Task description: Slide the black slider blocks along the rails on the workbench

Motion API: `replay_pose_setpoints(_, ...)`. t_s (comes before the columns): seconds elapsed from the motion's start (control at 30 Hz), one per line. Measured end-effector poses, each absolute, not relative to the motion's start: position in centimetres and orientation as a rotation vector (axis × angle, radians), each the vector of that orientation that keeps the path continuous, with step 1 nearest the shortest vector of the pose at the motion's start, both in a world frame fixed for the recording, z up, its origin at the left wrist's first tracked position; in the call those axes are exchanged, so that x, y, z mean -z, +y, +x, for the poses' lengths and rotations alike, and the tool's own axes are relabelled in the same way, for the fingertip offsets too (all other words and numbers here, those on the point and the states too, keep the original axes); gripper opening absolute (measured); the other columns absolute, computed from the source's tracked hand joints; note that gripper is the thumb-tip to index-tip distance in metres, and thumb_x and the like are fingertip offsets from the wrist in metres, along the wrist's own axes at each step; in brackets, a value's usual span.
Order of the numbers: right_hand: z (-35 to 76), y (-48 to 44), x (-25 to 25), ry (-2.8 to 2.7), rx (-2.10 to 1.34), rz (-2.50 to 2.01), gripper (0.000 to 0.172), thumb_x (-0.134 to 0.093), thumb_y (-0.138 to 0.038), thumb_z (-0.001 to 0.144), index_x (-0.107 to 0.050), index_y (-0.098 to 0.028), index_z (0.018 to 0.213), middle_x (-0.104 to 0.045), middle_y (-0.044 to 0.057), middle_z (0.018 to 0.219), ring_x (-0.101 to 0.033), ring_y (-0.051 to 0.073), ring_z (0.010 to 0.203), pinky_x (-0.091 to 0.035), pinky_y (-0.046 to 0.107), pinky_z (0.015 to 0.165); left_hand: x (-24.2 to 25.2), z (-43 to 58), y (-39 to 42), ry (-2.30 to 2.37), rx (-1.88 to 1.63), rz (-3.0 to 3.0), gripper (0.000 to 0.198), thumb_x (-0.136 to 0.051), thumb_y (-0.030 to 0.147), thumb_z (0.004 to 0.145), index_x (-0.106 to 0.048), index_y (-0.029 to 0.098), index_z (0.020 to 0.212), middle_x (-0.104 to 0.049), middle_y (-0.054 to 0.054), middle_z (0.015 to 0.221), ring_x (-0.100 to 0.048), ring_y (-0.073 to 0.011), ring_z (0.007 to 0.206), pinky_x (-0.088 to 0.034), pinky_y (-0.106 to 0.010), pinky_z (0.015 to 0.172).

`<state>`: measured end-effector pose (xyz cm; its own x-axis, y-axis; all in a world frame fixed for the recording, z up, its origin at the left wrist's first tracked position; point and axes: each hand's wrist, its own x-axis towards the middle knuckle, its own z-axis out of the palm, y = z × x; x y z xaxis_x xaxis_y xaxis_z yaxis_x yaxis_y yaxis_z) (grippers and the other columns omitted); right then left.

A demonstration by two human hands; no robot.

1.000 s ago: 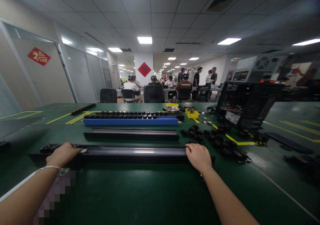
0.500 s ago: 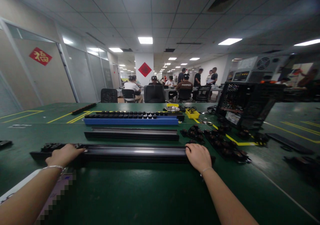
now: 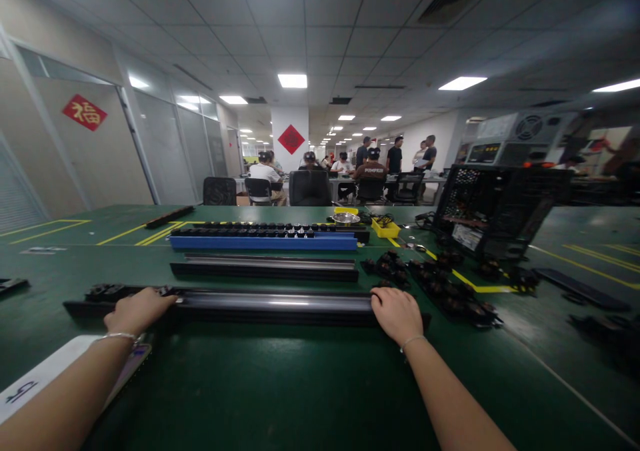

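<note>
A long black rail point(image 3: 280, 302) with a shiny grey inner face lies crosswise in front of me on the green table. Several small black parts point(image 3: 107, 292) sit in a row at its left end. My left hand point(image 3: 140, 311) is closed over the rail beside them, its fingertips pinching a small dark piece that they mostly hide. Around the rail's right end, my right hand point(image 3: 397, 314) is closed, thumb on the near side and fingers over the top.
Beyond lie a second black rail point(image 3: 265, 268) and a blue rail point(image 3: 265, 243) topped with black parts. Clustered black parts point(image 3: 455, 291) lie to the right, near a yellow tray point(image 3: 385, 228), a metal dish point(image 3: 346, 218) and an open computer case point(image 3: 495, 211). A white sheet point(image 3: 45, 377) lies under my left forearm.
My left hand has slid slightly to the right along the rail. My right hand and the rail hold their place. The view has shifted a little.
</note>
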<state>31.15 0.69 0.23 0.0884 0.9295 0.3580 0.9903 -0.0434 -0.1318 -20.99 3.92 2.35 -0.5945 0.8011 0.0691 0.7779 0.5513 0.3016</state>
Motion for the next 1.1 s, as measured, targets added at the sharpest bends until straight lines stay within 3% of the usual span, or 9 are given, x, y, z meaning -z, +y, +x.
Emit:
replay_pose_setpoints(0.23,31.1,0.6,-0.5,-1.889,0.206,-2.050,0.037,-0.033,-0.033,0.086,-0.066,-0.026,0.102,-0.065,0.001,0.112,-0.054,0.017,0.106,-0.029,0.035,0.095,-3.1,-19.2,3.5,2.725,-0.252,1.270,0.069,-0.044,0.062,0.065,-0.057,0.015,0.113,-0.054,-0.023,0.120,-0.049,-0.0409,0.111,-0.041,-0.049,0.081)
replay_pose_setpoints(0.6,31.1,0.6,-0.5,-1.895,0.212,-2.040,0.038,-0.032,-0.032,0.086,-0.066,-0.026,0.102,-0.065,0.001,0.112,-0.054,0.017,0.106,-0.030,0.035,0.095,-2.1,-18.4,3.5,2.722,-0.359,1.354,0.069,-0.046,0.062,0.065,-0.059,0.012,0.110,-0.057,-0.026,0.114,-0.052,-0.0417,0.107,-0.044,-0.047,0.074)
replay_pose_setpoints(1.1,31.1,0.6,-0.6,-1.905,0.192,-2.052,0.038,-0.032,-0.033,0.086,-0.066,-0.025,0.102,-0.065,0.002,0.113,-0.053,0.018,0.107,-0.029,0.035,0.095,-1.8,-14.5,2.8,2.728,-0.453,1.318,0.071,-0.043,0.059,0.069,-0.055,0.006,0.113,-0.056,-0.026,0.114,-0.049,-0.0411,0.110,-0.043,-0.048,0.079)
